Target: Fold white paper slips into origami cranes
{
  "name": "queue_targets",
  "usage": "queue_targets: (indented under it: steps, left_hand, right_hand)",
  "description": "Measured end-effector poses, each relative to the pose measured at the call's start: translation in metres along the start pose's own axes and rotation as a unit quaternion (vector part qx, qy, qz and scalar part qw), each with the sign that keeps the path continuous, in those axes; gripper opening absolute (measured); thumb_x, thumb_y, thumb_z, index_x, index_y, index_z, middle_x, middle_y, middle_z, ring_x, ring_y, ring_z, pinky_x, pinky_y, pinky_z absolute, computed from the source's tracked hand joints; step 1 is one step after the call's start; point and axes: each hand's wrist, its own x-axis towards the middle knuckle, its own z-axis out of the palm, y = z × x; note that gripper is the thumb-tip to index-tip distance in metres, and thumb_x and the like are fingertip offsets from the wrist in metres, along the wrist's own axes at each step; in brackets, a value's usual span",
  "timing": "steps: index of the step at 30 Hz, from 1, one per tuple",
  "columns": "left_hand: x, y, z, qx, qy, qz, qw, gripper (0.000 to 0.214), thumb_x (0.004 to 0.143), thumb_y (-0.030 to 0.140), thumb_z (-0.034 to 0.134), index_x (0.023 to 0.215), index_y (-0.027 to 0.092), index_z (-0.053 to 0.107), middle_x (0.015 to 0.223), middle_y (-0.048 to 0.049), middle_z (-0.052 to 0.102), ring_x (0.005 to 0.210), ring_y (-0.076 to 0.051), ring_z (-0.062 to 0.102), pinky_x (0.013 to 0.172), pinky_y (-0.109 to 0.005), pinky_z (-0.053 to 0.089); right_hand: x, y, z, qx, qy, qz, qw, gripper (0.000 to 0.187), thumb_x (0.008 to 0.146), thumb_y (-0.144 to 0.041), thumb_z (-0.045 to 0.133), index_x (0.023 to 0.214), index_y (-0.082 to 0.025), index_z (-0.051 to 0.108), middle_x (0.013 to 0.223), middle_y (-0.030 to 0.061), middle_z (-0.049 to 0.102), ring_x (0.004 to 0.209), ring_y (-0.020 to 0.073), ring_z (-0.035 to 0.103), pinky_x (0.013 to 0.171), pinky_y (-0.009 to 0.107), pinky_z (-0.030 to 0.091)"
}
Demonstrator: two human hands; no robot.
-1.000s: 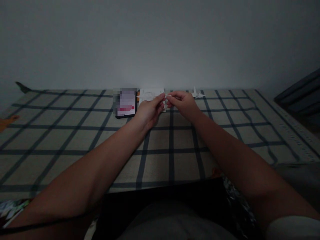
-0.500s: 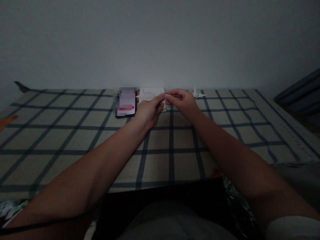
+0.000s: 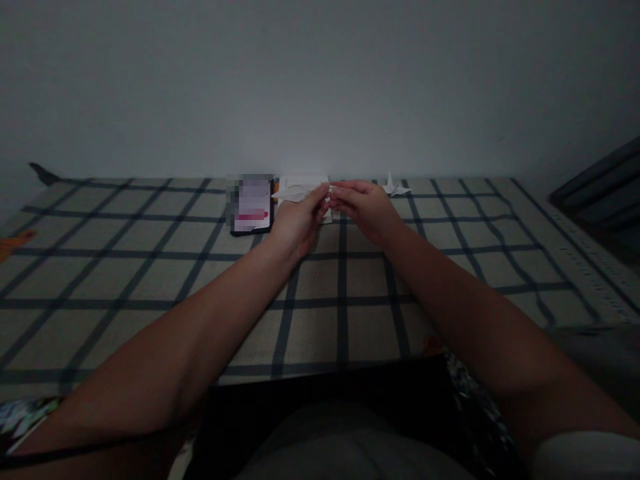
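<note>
Both of my arms reach forward over a checked cloth point(image 3: 150, 267). My left hand point(image 3: 296, 223) and my right hand point(image 3: 364, 207) meet fingertip to fingertip, and both pinch a small piece of white folded paper point(image 3: 295, 193) between them. Most of that paper is hidden by the fingers. White paper sheets point(image 3: 304, 181) lie flat just behind my hands near the wall.
A phone point(image 3: 251, 205) with a lit screen lies left of my hands. A small white folded paper crane point(image 3: 395, 187) stands to the right. An orange scrap point(image 3: 11, 244) lies at the far left edge. A dark object point(image 3: 600, 193) sits at the right, a plain wall behind.
My two hands have drawn slightly closer together, fingertips now touching around the paper. The arms have hardly moved.
</note>
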Motion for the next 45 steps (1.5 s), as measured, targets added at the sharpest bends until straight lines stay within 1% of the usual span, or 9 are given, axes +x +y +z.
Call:
queue_targets:
  steps: [8, 14, 16, 25, 29, 32, 36, 40, 45]
  left_hand:
    - [-0.001, 0.006, 0.0, 0.013, -0.017, -0.04, 0.999, 0.02, 0.074, 0.014, 0.089, 0.082, 0.016, 0.071, 0.083, 0.001, 0.076, 0.072, -0.007, 0.069, 0.072, -0.019, 0.055]
    - [0.007, 0.007, -0.005, 0.038, -0.009, -0.02, 0.999, 0.024, 0.075, 0.012, 0.087, 0.076, 0.018, 0.065, 0.073, 0.0031, 0.069, 0.066, -0.008, 0.064, 0.066, -0.019, 0.053]
    - [0.008, 0.006, -0.006, 0.045, -0.014, -0.015, 0.999, 0.023, 0.076, 0.012, 0.086, 0.076, 0.018, 0.063, 0.073, 0.0032, 0.068, 0.065, -0.007, 0.063, 0.065, -0.017, 0.052]
    - [0.007, 0.009, -0.006, 0.075, -0.053, -0.02, 0.996, 0.02, 0.072, 0.009, 0.083, 0.074, 0.016, 0.065, 0.07, 0.0036, 0.068, 0.058, -0.004, 0.058, 0.055, -0.014, 0.045]
    - [0.008, 0.015, -0.006, 0.096, -0.044, -0.047, 0.993, 0.02, 0.073, 0.009, 0.083, 0.073, 0.017, 0.065, 0.065, 0.0038, 0.066, 0.053, -0.005, 0.055, 0.052, -0.015, 0.043]
    - [0.007, 0.02, -0.005, 0.1, -0.037, -0.071, 0.992, 0.017, 0.08, 0.008, 0.081, 0.074, 0.015, 0.066, 0.064, 0.0029, 0.066, 0.053, -0.005, 0.056, 0.053, -0.015, 0.045]
    - [0.008, 0.022, -0.005, 0.073, -0.031, -0.085, 0.993, 0.017, 0.086, 0.014, 0.082, 0.077, 0.013, 0.068, 0.068, 0.0005, 0.069, 0.056, -0.004, 0.059, 0.059, -0.013, 0.051]
    - [0.011, 0.022, -0.009, 0.063, -0.018, -0.049, 0.997, 0.03, 0.081, 0.028, 0.092, 0.077, 0.016, 0.065, 0.069, 0.0016, 0.069, 0.056, -0.004, 0.058, 0.065, -0.015, 0.056]
    - [0.013, 0.023, -0.017, 0.121, -0.035, -0.025, 0.992, 0.036, 0.074, 0.031, 0.096, 0.072, 0.017, 0.063, 0.067, 0.0014, 0.067, 0.058, -0.006, 0.059, 0.062, -0.018, 0.053]
  right_hand:
    - [0.0, -0.001, -0.004, 0.001, 0.004, 0.003, 1.0, 0.028, 0.071, -0.034, 0.097, 0.088, -0.02, 0.079, 0.086, 0.0024, 0.08, 0.081, 0.0141, 0.076, 0.089, 0.031, 0.067]
    - [0.0, -0.011, -0.011, -0.008, -0.014, 0.035, 0.999, 0.027, 0.083, -0.042, 0.09, 0.092, -0.019, 0.078, 0.084, 0.0041, 0.079, 0.076, 0.0144, 0.076, 0.08, 0.03, 0.067]
    - [0.0, -0.012, -0.013, -0.021, -0.022, 0.039, 0.999, 0.031, 0.082, -0.045, 0.091, 0.088, -0.018, 0.077, 0.081, 0.0046, 0.078, 0.074, 0.0145, 0.075, 0.076, 0.028, 0.066]
    - [-0.001, -0.012, -0.018, -0.07, -0.047, 0.018, 0.996, 0.03, 0.074, -0.042, 0.096, 0.084, -0.018, 0.081, 0.076, 0.0033, 0.078, 0.073, 0.0137, 0.072, 0.077, 0.027, 0.064]
    - [0.0, -0.012, -0.019, -0.09, -0.058, -0.001, 0.994, 0.03, 0.073, -0.042, 0.096, 0.081, -0.017, 0.08, 0.074, 0.0032, 0.077, 0.072, 0.0131, 0.071, 0.075, 0.027, 0.063]
    - [0.0, -0.01, -0.016, -0.082, -0.049, -0.013, 0.995, 0.031, 0.076, -0.045, 0.093, 0.08, -0.018, 0.078, 0.073, 0.0027, 0.076, 0.071, 0.013, 0.071, 0.074, 0.027, 0.063]
    - [0.001, -0.004, -0.01, -0.062, -0.019, -0.039, 0.997, 0.031, 0.079, -0.044, 0.091, 0.079, -0.018, 0.074, 0.072, 0.0015, 0.073, 0.068, 0.0123, 0.069, 0.071, 0.026, 0.062]
    - [0.003, -0.001, -0.009, -0.042, 0.012, -0.029, 0.999, 0.023, 0.081, -0.034, 0.088, 0.078, -0.018, 0.072, 0.071, 0.001, 0.072, 0.066, 0.0117, 0.069, 0.069, 0.025, 0.06]
    - [0.003, -0.004, -0.011, -0.05, -0.033, 0.008, 0.998, 0.023, 0.084, -0.035, 0.083, 0.074, -0.019, 0.069, 0.072, -0.0011, 0.069, 0.069, 0.0114, 0.068, 0.07, 0.024, 0.059]
